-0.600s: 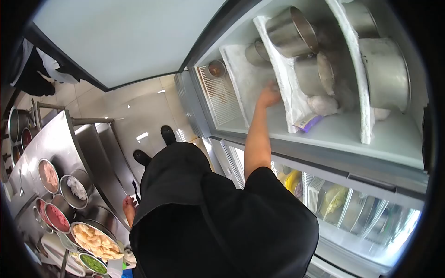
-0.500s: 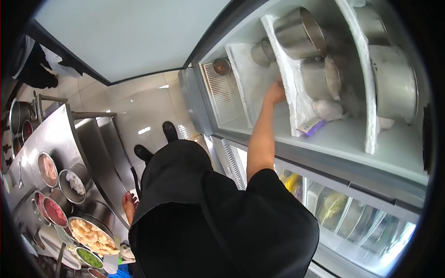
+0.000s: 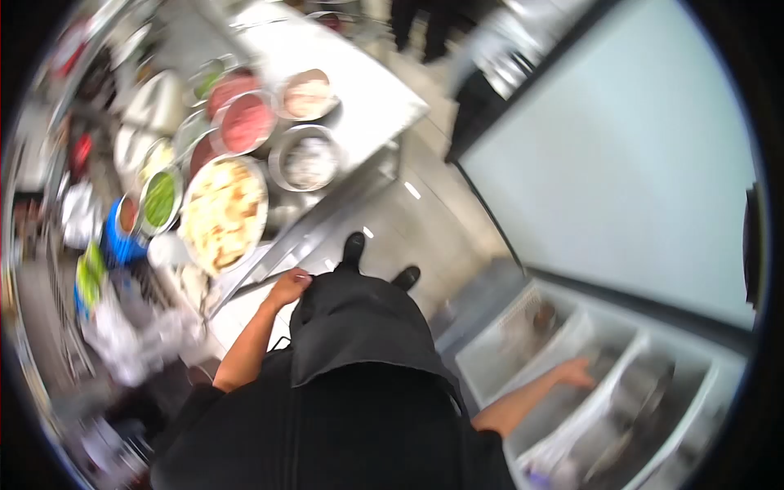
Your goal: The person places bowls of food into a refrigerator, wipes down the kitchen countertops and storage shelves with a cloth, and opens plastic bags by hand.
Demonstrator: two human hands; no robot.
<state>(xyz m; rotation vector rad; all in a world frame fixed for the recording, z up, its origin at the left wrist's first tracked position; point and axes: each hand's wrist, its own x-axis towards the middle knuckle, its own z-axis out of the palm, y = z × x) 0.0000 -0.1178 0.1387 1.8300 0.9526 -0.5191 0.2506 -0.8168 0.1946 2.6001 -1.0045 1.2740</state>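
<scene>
My right hand (image 3: 576, 373) reaches into the open chest freezer (image 3: 482, 363), its fingers stretched out and somewhat blurred. It is nearest to a small metal pot (image 3: 606, 358) beside a frosted divider (image 3: 584, 416); whether they touch I cannot tell. My left hand (image 3: 291, 286) hangs beside my black apron (image 3: 359, 327), fingers loosely curled, with nothing seen in it. A reddish-brown container (image 3: 543, 317) sits in the freezer's end compartment. Beyond the divider, larger metal pots (image 3: 645, 380) are smeared by motion.
To the left stands a steel table (image 3: 376, 98) with a bowl of pale yellow pieces (image 3: 224, 214), a bowl of red food (image 3: 247, 122) and a bowl of chopped greens (image 3: 160, 198). The raised freezer lid (image 3: 629, 155) stands at the right. Another person's dark clothing (image 3: 478, 110) shows behind it.
My view has swung left toward the table, so the freezer now lies lower right. My right hand, earlier partly behind the divider, shows more fully. My left hand remains beside the apron.
</scene>
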